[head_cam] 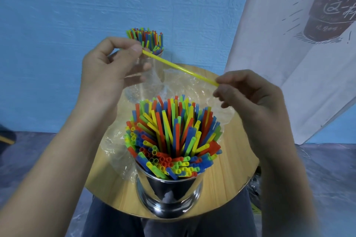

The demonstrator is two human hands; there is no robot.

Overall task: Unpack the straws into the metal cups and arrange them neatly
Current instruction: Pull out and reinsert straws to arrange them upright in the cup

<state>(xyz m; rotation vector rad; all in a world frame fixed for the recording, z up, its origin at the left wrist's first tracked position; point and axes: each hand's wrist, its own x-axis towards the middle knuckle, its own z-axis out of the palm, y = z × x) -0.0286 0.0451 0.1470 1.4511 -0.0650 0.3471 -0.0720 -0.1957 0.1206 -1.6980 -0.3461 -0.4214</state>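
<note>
A yellow straw is held slanted above the near metal cup, packed with coloured straws; another bunch is seen behind.

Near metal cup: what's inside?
The metal cup is packed with red, blue, green and yellow straws, fanned out above its rim. Its inner walls and bottom are hidden. One yellow straw is held above, outside it.

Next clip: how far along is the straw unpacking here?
Mostly done: the near metal cup is packed with straws, a far bunch stands behind, and the plastic wrap shows no straws inside. In hand: one yellow straw, pinched at either end by the left hand and right hand. Left: placing it and evening the splayed straws.
</note>
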